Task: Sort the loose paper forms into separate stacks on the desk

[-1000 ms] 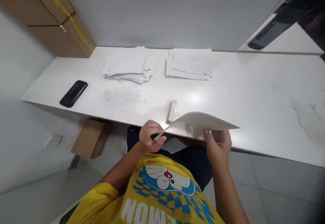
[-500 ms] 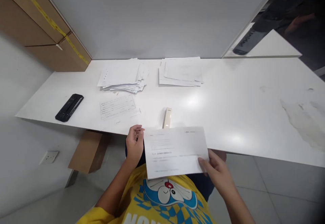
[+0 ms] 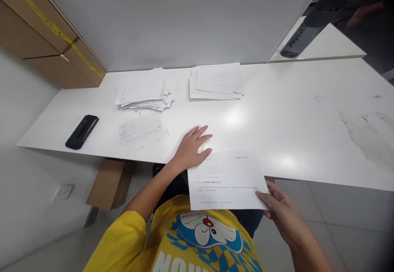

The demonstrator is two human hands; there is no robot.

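My right hand (image 3: 278, 204) pinches the right edge of a printed paper sheet (image 3: 226, 183), thumb on top. The sheet is held above my lap, its far part over the table's front edge. My left hand (image 3: 193, 146) is open, fingers spread, over a slim cream-coloured object shaped like a stapler (image 3: 201, 148). Most of that object is hidden under the hand; I cannot tell how firmly they touch. To the left of this hand lies a loose printed form (image 3: 140, 129) on the white table (image 3: 277, 120).
Toward the back are a thick paper stack (image 3: 141, 87) and a thinner one (image 3: 218, 81). A black phone-like device (image 3: 82, 131) lies at left. Cardboard boxes (image 3: 83, 68) stand in the back left corner, another box (image 3: 109, 183) below the table. A dark bottle (image 3: 297, 42) is behind the partition.
My left hand has let go of the sheet's left side and reached forward and right over the cream object. The sheet and my right hand have shifted slightly right.
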